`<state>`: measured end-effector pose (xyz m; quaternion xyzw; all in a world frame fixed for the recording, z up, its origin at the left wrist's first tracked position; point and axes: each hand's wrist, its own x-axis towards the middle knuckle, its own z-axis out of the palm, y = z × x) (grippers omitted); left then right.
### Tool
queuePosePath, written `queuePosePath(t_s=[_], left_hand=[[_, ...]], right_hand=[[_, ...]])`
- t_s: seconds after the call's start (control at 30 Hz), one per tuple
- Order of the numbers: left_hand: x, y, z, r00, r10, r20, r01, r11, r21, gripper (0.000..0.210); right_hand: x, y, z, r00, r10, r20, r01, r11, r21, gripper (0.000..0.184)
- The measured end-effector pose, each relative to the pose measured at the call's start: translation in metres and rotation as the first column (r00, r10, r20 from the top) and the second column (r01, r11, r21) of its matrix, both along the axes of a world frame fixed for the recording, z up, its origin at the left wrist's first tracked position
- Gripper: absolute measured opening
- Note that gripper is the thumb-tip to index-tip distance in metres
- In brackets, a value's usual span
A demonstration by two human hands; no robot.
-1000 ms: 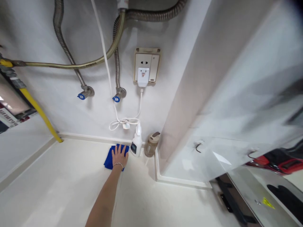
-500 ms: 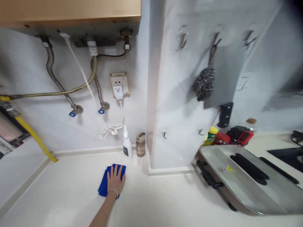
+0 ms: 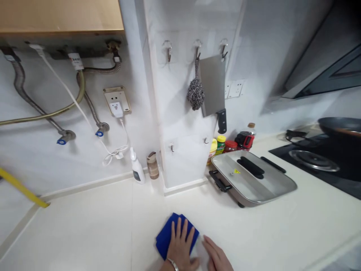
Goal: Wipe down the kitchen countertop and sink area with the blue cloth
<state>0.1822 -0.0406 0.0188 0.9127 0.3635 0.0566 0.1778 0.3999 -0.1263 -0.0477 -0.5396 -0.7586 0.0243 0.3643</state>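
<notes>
My left hand (image 3: 182, 244) lies flat on a folded blue cloth (image 3: 164, 238), fingers spread, pressing it to the white countertop (image 3: 93, 226). A bracelet circles the left wrist. Close beside the cloth's right edge is my right hand (image 3: 216, 256), its fingers stretched out low over the counter; its lower part is cut off by the frame. Whether it touches the surface I cannot tell. A pale patch shows between the two hands, too blurred to make out. Behind the cloth, against the wall, stand a white spray bottle (image 3: 137, 167) and a brown bottle (image 3: 152, 165).
An electric pan (image 3: 270, 184) with a lid sits right of the wall pillar (image 3: 186, 165). Behind it are several jars (image 3: 230, 146). A cleaver (image 3: 213, 86) and a steel scrubber (image 3: 196, 94) hang from hooks. The stove (image 3: 318, 158) lies far right; a yellow pipe (image 3: 24, 188) is at left.
The blue cloth has slid right and nearer to me under my left hand. My right hand has come into view. The camera has turned right, showing the stove and wok.
</notes>
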Motion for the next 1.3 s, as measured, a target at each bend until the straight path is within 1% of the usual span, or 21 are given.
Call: queuePosePath(t_s=[0.07,0.13,0.2,0.27,0.3,0.33,0.37,0.4,0.43,0.47,0.53,0.6,0.63,0.7,0.73,0.8,0.9,1.0,1.07,1.2,1.3], left_hand=[[0.022,-0.010,0.000,0.986,-0.159,0.049,0.158,0.987,0.025,0.098],[0.035,-0.016,-0.002,0.961,-0.259,0.095,0.252,0.964,0.082,0.095],[0.038,-0.017,-0.004,0.937,-0.321,0.140,0.307,0.945,0.113,0.088],[0.030,-0.015,-0.006,0.927,-0.314,0.206,0.299,0.949,0.100,0.067],[0.021,-0.013,-0.007,0.933,-0.264,0.245,0.249,0.964,0.090,0.055],[0.009,-0.010,-0.008,0.944,-0.176,0.281,0.158,0.984,0.085,0.046],[-0.004,-0.008,-0.010,0.949,-0.053,0.311,0.028,0.996,0.086,0.042],[-0.018,-0.005,-0.012,0.939,0.088,0.333,-0.127,0.987,0.097,0.042],[-0.033,-0.002,-0.014,0.914,0.219,0.341,-0.272,0.955,0.116,0.044],[-0.048,0.000,-0.016,0.884,0.326,0.335,-0.389,0.910,0.141,0.046],[-0.072,0.004,-0.021,0.832,0.479,0.280,-0.539,0.817,0.203,0.049],[-0.088,0.008,-0.026,0.768,0.610,0.195,-0.640,0.721,0.265,0.051],[-0.092,0.009,-0.028,0.732,0.663,0.157,-0.676,0.675,0.296,0.052],[-0.095,0.010,-0.034,0.677,0.727,0.117,-0.712,0.606,0.355,0.053],[-0.094,0.010,-0.036,0.671,0.733,0.111,-0.710,0.592,0.381,0.053],[-0.091,0.009,-0.039,0.685,0.719,0.116,-0.690,0.589,0.420,0.054],[-0.088,0.008,-0.038,0.701,0.701,0.130,-0.675,0.594,0.437,0.055],[-0.086,0.008,-0.034,0.710,0.687,0.157,-0.672,0.593,0.444,0.057],[-0.086,0.010,-0.034,0.715,0.673,0.190,-0.672,0.586,0.453,0.059],[-0.083,0.012,-0.039,0.716,0.655,0.240,-0.682,0.582,0.443,0.062],[-0.081,0.013,-0.040,0.703,0.657,0.272,-0.701,0.574,0.424,0.063]], right_hand=[[0.002,-0.001,-0.004,0.992,-0.099,-0.074,0.102,0.994,0.034,0.055],[0.007,0.000,-0.011,0.969,-0.182,-0.165,0.191,0.981,0.040,0.049],[0.012,0.001,-0.015,0.934,-0.269,-0.237,0.283,0.959,0.026,0.044],[0.015,0.003,-0.014,0.915,-0.327,-0.239,0.342,0.939,0.027,0.043],[0.013,0.005,-0.010,0.923,-0.322,-0.208,0.338,0.940,0.041,0.044],[0.008,0.007,-0.005,0.943,-0.292,-0.159,0.304,0.951,0.055,0.044],[0.000,0.011,0.002,0.965,-0.242,-0.098,0.248,0.967,0.063,0.045],[-0.012,0.015,0.010,0.984,-0.176,-0.034,0.178,0.982,0.061,0.047],[-0.026,0.019,0.019,0.994,-0.104,0.030,0.103,0.994,0.046,0.048],[-0.042,0.024,0.029,0.995,-0.035,0.088,0.035,0.999,0.009,0.049],[-0.074,0.033,0.051,0.978,0.099,0.184,-0.077,0.989,-0.123,0.053],[-0.096,0.041,0.072,0.955,0.206,0.214,-0.141,0.949,-0.283,0.057],[-0.101,0.044,0.080,0.947,0.246,0.205,-0.165,0.923,-0.348,0.060],[-0.100,0.049,0.091,0.941,0.296,0.161,-0.204,0.881,-0.427,0.062],[-0.094,0.052,0.093,0.945,0.294,0.140,-0.206,0.872,-0.444,0.062],[-0.076,0.058,0.092,0.964,0.232,0.127,-0.152,0.879,-0.453,0.061],[-0.038,0.070,0.080,0.979,0.050,0.200,0.040,0.905,-0.423,0.058],[0.008,0.076,0.066,0.944,-0.112,0.312,0.222,0.912,-0.345,0.058],[0.045,0.073,0.057,0.915,-0.187,0.357,0.300,0.907,-0.294,0.057],[0.122,0.058,0.041,0.863,-0.310,0.398,0.419,0.880,-0.224,0.053],[0.158,0.051,0.033,0.803,-0.426,0.417,0.534,0.825,-0.184,0.052]])
